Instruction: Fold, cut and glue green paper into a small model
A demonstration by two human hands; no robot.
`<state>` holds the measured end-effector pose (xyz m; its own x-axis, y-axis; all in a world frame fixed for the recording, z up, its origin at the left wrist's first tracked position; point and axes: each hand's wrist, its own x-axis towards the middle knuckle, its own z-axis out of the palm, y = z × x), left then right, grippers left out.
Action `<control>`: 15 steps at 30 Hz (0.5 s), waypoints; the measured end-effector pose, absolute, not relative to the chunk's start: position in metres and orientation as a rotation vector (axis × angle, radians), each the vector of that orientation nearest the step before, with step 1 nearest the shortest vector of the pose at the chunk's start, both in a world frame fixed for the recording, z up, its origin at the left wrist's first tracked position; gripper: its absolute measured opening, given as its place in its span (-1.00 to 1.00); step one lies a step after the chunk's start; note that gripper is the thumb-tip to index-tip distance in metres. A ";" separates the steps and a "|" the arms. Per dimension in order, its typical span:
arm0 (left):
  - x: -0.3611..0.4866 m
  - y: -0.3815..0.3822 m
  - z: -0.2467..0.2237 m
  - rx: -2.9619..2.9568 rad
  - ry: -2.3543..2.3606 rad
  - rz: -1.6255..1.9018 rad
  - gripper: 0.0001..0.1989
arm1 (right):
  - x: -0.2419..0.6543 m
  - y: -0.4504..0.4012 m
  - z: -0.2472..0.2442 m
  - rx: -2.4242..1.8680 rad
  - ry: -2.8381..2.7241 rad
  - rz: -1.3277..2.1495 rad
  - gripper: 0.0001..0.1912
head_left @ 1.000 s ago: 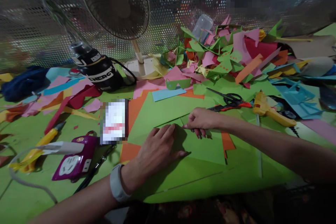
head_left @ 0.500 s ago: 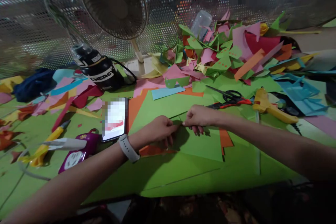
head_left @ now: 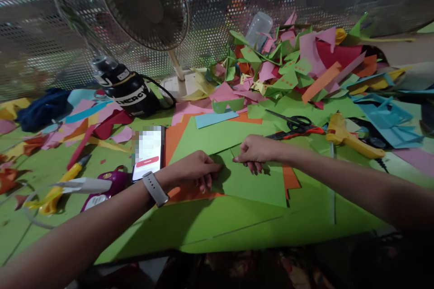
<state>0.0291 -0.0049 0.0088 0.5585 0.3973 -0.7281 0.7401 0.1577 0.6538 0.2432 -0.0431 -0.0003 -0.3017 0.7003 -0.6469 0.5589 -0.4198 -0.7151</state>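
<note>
Over a green paper sheet, my left hand is closed loosely, its index finger pointing right and its other fingers curled down. Whether it holds anything small cannot be seen. A light watch is on that wrist. To the right, my right hand is closed in a pinch above the same sheet. A thin line shows by its fingertips, too fine to name. Another green sheet lies behind the hands, over orange paper. Behind my right hand are black-bladed scissors.
A lit phone, a purple device and a yellow-handled tool lie left. A yellow glue gun is right. A black bottle and a fan stand behind. Paper scraps are heaped at the back right.
My left hand has moved left, away from my right hand, and the gap between them is wider. My right hand has barely moved.
</note>
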 end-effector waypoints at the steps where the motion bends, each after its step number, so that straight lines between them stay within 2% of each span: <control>1: 0.027 -0.005 0.010 1.457 1.046 -0.321 -0.55 | 0.243 -0.043 -0.001 -1.776 -1.625 1.828 -0.51; 5: 0.019 -0.014 0.015 1.529 1.111 -0.344 -0.59 | 0.243 -0.041 -0.001 -1.778 -1.620 1.841 -0.50; 7: 0.016 -0.026 0.017 1.780 1.193 -0.269 -0.58 | 0.244 -0.040 0.001 -1.779 -1.628 1.856 -0.49; 9: 0.016 -0.043 0.014 2.289 1.199 0.019 -0.58 | 0.245 -0.039 0.004 -1.778 -1.652 1.871 -0.48; 12: 0.021 -0.065 0.002 2.830 0.893 0.351 -0.65 | 0.245 -0.040 0.007 -1.777 -1.681 1.882 -0.48; 15: 0.027 -0.076 -0.014 2.956 0.783 0.346 -0.48 | 0.244 -0.043 0.011 -1.792 -1.711 1.859 -0.49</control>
<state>0.0273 -0.0757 -0.0139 0.8454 0.4954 0.1996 0.4810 -0.8686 0.1186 0.2443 -0.0427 0.0115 -0.3298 0.6653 -0.6697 0.6123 -0.3892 -0.6882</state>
